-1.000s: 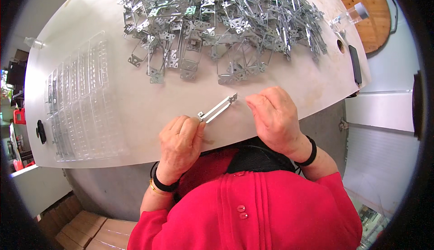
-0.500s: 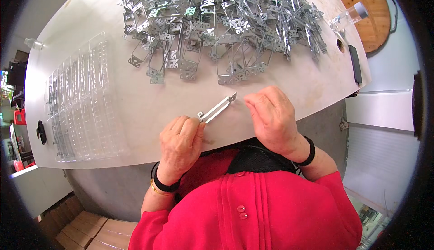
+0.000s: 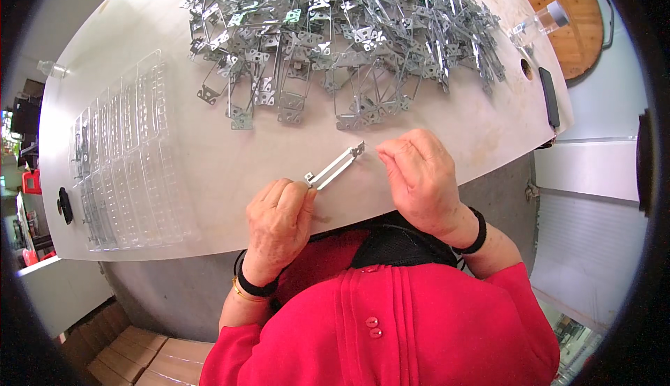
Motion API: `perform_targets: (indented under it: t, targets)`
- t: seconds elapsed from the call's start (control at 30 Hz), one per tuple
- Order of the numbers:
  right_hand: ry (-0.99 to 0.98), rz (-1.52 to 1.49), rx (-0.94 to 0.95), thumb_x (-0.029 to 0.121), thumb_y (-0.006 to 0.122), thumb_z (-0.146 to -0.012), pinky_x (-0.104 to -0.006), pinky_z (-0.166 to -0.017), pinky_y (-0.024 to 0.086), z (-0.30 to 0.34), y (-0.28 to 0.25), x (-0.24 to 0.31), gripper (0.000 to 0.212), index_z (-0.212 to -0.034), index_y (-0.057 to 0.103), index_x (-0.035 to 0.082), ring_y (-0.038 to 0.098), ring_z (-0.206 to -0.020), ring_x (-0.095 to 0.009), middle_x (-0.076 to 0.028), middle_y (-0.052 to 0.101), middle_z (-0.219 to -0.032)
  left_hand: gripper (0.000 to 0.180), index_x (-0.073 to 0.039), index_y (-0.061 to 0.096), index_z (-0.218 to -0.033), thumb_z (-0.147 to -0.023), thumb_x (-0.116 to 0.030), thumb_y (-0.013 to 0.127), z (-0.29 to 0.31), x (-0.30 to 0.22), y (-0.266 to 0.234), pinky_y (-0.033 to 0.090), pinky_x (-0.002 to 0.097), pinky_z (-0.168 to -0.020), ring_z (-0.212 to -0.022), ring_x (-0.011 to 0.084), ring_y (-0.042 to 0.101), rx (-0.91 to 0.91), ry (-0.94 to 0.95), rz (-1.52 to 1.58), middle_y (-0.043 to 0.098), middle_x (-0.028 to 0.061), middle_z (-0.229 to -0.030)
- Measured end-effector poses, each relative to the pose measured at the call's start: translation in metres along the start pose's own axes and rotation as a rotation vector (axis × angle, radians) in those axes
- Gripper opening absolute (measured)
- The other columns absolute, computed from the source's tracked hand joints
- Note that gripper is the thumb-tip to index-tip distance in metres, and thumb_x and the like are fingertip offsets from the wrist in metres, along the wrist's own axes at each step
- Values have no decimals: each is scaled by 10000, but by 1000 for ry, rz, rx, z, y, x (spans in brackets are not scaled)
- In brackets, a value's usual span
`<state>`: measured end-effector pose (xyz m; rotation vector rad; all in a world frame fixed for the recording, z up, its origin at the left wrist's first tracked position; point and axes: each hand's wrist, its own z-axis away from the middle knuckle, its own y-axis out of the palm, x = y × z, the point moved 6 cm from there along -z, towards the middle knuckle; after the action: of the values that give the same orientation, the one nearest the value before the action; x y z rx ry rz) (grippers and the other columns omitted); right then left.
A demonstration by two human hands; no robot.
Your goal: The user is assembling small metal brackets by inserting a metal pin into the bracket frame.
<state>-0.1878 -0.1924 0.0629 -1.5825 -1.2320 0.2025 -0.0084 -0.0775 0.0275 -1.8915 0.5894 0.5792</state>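
Observation:
My left hand is closed around the near end of a slim metal linkage bracket with two parallel bars. The bracket slants up to the right, and its holed end plate points away from me. Just right of that plate is my right hand, thumb and fingers pinched together and apart from the bracket. Whatever the pinch may hold is too small or hidden to make out. Beyond both hands lies a large tangled heap of similar metal brackets, with several loose plates along its near edge.
On the left of the white table lies a clear plastic tray with long slots, its left slots holding metal parts. A clear bottle lies at the far right, near a round hole and a black bar. A small black object sits at the left edge.

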Motion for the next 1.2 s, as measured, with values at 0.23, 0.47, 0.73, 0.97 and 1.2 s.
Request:
perform_targets:
  t: [0.23,0.47,0.73,0.97,1.2]
  targets:
    - [9,-14,-7,-13,714,-841,-440,-767,504,0,0,-2,209,-1033,648,38,608,-864,-341,-126,585,-932,125,-17,604,-885,-947,-26,712,0,0,0,430,440,-603,-656,352,558,-11,-18,19,566,146,-765]
    - [1,-37,23,-19,718,-837,-440,-749,497,3,-3,1,214,-1029,646,40,603,-841,-334,-119,578,-911,133,-20,595,-880,-946,-21,710,0,1,1,426,444,-597,-647,354,553,-19,-25,13,558,144,-757]
    - [-29,-5,34,-11,717,-842,-431,-739,494,5,1,4,211,-1032,640,41,596,-832,-329,-116,565,-904,134,-21,595,-883,-931,-13,720,1,1,1,433,446,-600,-652,355,558,-29,-16,10,563,143,-758]
    - [-42,-20,55,5,714,-853,-432,-752,498,8,7,3,208,-1043,638,35,592,-840,-332,-124,552,-905,133,-32,600,-906,-930,-34,730,1,1,1,449,442,-610,-675,346,567,-14,-13,-5,569,132,-781]
    - [-27,-12,44,14,722,-856,-436,-765,505,3,4,5,213,-1051,639,36,597,-846,-338,-129,552,-906,140,-19,588,-877,-944,-26,712,0,0,0,428,449,-602,-657,360,549,-18,-26,2,550,147,-761]
